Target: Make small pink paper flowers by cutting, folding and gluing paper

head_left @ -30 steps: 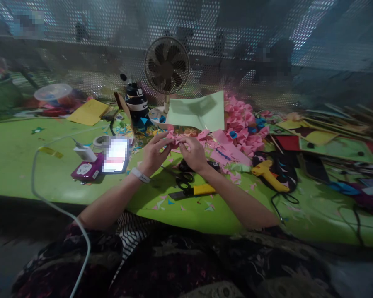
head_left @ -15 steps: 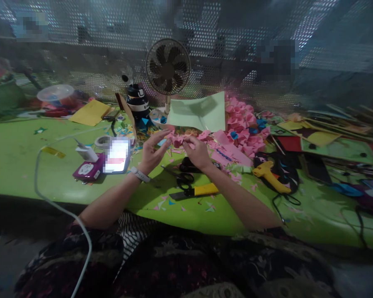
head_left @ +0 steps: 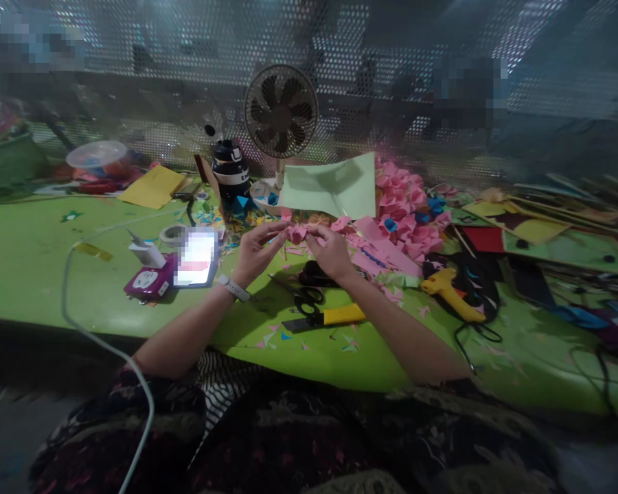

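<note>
Grip: left hand (head_left: pixel 255 250) and right hand (head_left: pixel 332 250) meet fingertip to fingertip, each pinched shut on one end of a small pink paper piece (head_left: pixel 296 233). The other fingers of the left hand are loosely spread.

Position: the piece is held clear of the desk (head_left: pixel 41 274), straight in front of the fan (head_left: pixel 281 113) and nearer the person. Lifted like this, both faces of the paper are probably within reach of the fingertips; the folds are too small to make out.

Nearer the person than the fan: black scissors (head_left: pixel 309 296) and a yellow-handled knife (head_left: pixel 329 317) lie below the wrists, within easy reach, I judge. In front of the fan to its left, a lit phone (head_left: pixel 196 257) faces up. In front to its right, a yellow glue gun (head_left: pixel 450 291) lies on its side.

Just right of the fan base: a pale green sheet (head_left: pixel 334 184) leans up, with a heap of pink paper flowers (head_left: pixel 406 206) beside it
</note>
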### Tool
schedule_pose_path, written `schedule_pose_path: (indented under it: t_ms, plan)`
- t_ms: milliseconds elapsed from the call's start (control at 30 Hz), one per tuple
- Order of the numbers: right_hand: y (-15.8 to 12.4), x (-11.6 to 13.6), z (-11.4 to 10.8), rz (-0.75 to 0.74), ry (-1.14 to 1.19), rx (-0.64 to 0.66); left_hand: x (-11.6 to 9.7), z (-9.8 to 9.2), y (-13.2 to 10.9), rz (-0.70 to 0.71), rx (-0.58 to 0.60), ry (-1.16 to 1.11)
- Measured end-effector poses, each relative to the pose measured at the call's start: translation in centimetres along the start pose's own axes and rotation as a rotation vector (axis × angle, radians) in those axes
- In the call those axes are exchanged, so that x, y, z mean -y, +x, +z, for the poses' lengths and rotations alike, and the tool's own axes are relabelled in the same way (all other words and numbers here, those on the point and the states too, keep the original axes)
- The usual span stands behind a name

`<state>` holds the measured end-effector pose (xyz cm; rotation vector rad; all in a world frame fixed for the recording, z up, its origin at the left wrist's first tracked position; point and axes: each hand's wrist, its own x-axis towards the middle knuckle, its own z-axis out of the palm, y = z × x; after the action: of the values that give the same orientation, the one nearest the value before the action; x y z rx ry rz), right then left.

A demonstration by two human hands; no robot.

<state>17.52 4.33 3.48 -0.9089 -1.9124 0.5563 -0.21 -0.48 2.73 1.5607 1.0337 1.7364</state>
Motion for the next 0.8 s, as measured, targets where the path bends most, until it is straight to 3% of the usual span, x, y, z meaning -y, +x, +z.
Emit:
schedule_pose_path:
  t_ms: [333,600,700,800]
  plan:
    - [0.0,-0.2,0.0,-0.03,-0.082,0.01,0.3,-0.1,-0.1,0.01,0.075,0.045]
    - [-0.8,0.7,0.5,-0.363,-0.473,0.02,1.6,-0.7,-0.4,0.271,0.163,0.47]
    - [-0.8,1.3,0.1,-0.394,-0.437,0.0,2.1,-0.8,-0.3,0.226,0.124,0.44]
    - [-0.2,1.4,-0.7,-0.264,-0.222,-0.108,2.1,-0.6,0.0,0.07,0.023,0.214]
